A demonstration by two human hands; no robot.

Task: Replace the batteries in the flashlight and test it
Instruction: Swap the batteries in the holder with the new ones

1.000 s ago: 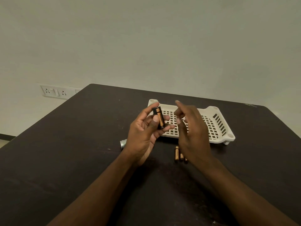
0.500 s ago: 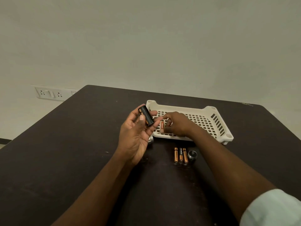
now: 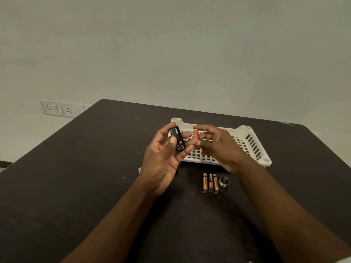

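My left hand (image 3: 163,158) holds a black battery holder (image 3: 178,138) upright between thumb and fingers, above the table. My right hand (image 3: 218,147) pinches a small orange battery (image 3: 196,134) just to the right of the holder, close but apart from it. Three copper-and-black batteries (image 3: 210,181) lie side by side on the dark table (image 3: 76,177) in front of my hands. Beside them on the right sits the flashlight's round dark end cap (image 3: 224,182). A pale sliver of the flashlight body (image 3: 139,169) shows behind my left wrist.
A white slotted plastic tray (image 3: 254,147) stands behind my hands near the table's far edge. A wall socket panel (image 3: 58,109) sits on the wall at the left. The table's left edge runs diagonally toward me.
My right hand reached into the tray and has come back up holding an orange battery. My left hand turned the holder, whose copper batteries no longer show.
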